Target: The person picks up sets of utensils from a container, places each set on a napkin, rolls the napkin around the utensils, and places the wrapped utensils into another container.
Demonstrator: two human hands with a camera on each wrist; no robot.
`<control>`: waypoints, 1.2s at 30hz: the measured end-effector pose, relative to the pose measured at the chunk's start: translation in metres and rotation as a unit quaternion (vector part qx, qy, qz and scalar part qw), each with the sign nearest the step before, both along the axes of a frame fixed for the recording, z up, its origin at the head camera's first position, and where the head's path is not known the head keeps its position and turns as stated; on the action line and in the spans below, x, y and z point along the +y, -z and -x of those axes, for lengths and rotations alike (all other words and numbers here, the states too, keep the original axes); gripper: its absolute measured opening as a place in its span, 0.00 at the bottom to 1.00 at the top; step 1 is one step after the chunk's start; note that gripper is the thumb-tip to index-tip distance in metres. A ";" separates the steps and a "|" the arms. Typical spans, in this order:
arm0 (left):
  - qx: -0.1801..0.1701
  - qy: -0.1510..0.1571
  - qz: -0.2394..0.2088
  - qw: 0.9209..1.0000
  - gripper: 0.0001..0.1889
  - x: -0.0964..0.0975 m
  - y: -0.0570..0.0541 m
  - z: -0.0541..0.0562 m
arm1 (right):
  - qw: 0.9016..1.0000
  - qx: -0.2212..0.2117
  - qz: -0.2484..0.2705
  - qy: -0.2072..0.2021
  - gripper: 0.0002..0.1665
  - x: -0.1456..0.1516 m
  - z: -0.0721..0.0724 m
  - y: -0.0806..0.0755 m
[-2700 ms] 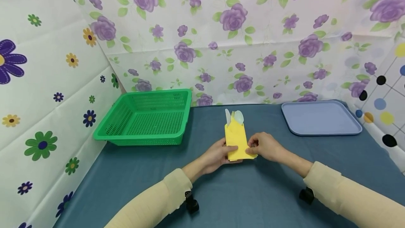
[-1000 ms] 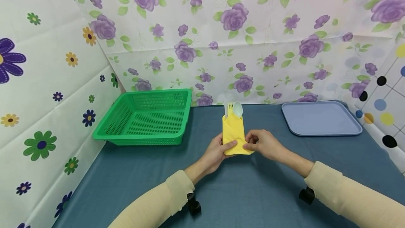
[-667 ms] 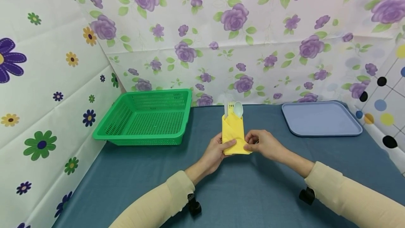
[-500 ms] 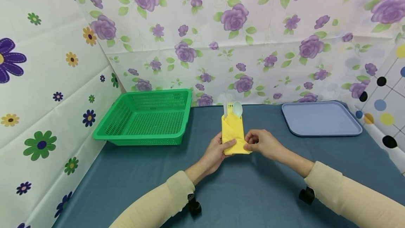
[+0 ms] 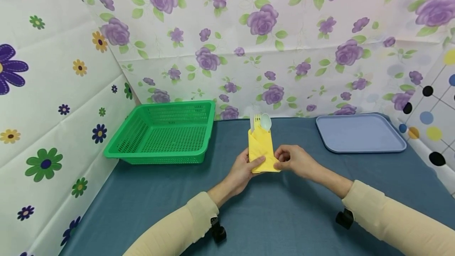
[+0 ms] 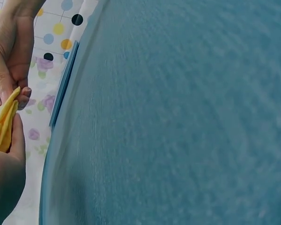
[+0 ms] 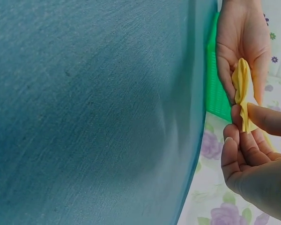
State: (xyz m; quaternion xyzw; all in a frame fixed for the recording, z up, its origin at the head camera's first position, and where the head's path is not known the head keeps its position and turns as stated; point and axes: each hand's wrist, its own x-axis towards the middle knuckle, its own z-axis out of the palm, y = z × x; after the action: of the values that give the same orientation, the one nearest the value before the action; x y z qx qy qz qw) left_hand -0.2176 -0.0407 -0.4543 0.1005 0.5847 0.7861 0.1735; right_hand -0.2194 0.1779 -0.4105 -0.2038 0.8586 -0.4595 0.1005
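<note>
A yellow napkin [image 5: 261, 149], folded into a narrow pouch, is held up above the table. Out of its top stick a clear knife [image 5: 252, 123], a yellow fork [image 5: 257, 120] and a pale spoon [image 5: 265, 122]. My left hand [image 5: 243, 171] grips the pouch from the left, thumb across its front and fingers behind. At the lower right edge my right hand [image 5: 294, 162] pinches the napkin's corner between thumb and fingers. From the right wrist view, the folded layers of the napkin [image 7: 243, 89] show edge-on between both hands.
A green perforated basket [image 5: 163, 156] stands at the back left of the blue-covered table [image 5: 270, 216]. At the back right lies a grey-blue tray [image 5: 360, 133]. Flowered sheets [image 5: 227, 31] hang behind and along the sides.
Since the first frame, the napkin pouch has been raised slightly and shifted left. The flap at its lower right has drawn in closer to the pouch, with the right hand still pinching it.
</note>
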 end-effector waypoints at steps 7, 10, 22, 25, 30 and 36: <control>-0.007 0.025 -0.005 1.000 0.25 -0.003 -0.001 0.001 | 1.000 0.019 -0.016 -0.007 0.08 -0.001 -0.001 -0.001; -0.008 0.028 -0.003 1.000 0.25 -0.004 -0.001 0.002 | 1.000 0.021 -0.016 -0.010 0.08 -0.001 -0.003 -0.001; -0.002 0.020 0.004 1.000 0.25 -0.005 -0.001 0.002 | 0.999 0.039 -0.003 -0.030 0.06 0.000 -0.004 -0.001; -0.004 0.012 0.003 1.000 0.24 -0.005 -0.001 0.001 | 0.999 0.047 0.000 -0.021 0.06 0.000 -0.005 0.002; 0.002 -0.001 -0.003 1.000 0.24 -0.004 -0.001 0.002 | 0.994 0.104 -0.013 0.014 0.11 -0.003 -0.010 0.008; 0.010 -0.031 -0.004 0.999 0.24 -0.002 -0.002 0.006 | 0.957 0.273 -0.078 0.051 0.13 -0.009 -0.017 0.013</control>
State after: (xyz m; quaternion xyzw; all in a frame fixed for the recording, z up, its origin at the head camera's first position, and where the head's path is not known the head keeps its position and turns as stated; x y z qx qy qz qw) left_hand -0.2235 -0.0429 -0.4527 0.0907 0.5863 0.7923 0.1428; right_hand -0.2029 0.1685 -0.4236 -0.2688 0.8957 -0.3226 -0.1463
